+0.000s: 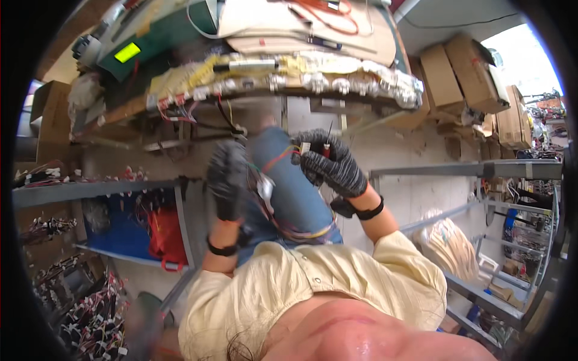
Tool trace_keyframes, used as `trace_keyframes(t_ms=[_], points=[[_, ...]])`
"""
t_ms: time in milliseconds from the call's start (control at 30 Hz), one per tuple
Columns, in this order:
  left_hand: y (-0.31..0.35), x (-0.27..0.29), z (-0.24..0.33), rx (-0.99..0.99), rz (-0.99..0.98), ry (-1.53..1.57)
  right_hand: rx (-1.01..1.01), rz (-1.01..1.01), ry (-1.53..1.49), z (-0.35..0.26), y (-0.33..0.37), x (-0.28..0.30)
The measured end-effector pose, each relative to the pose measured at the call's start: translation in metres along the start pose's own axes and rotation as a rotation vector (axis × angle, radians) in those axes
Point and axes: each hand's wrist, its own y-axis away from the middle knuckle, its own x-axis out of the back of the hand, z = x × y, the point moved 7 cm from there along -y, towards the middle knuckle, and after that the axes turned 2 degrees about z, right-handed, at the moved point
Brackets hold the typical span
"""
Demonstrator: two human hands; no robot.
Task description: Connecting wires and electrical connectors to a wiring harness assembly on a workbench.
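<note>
Both my hands wear dark grey knitted gloves and are held over my lap. My right hand (333, 161) is closed, pinching a small white wire connector (305, 147) between its fingertips. A thin pointed tool with a red handle (326, 150) is also gripped in it, tip upward. Thin coloured wires (278, 159), red, yellow and green, run from the connector across my blue trouser leg towards my left hand (227, 180). That hand is smeared by motion, so its fingers are unclear. A blurred white piece (264, 188) and more wires (307, 236) lie on my lap.
Ahead stands a workbench (355, 51) whose front edge is lined with yellow tape and clear plastic (325, 82). Metal racks flank me: a left rail (96, 191) and a right rail (451, 169). A red bag (165, 236) lies left; cardboard boxes (475, 72) are stacked far right.
</note>
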Motion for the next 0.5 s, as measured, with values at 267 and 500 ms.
trace_keyframes(t_ms=[267, 500], points=[[-0.019, 0.026, 0.081, -0.067, -0.091, -0.434, -0.076, 0.010, 0.226, 0.024, 0.015, -0.013], [0.003, -0.018, 0.036, 0.535, -0.445, 0.293, 0.106, -0.047, 0.476, 0.034, 0.017, -0.010]])
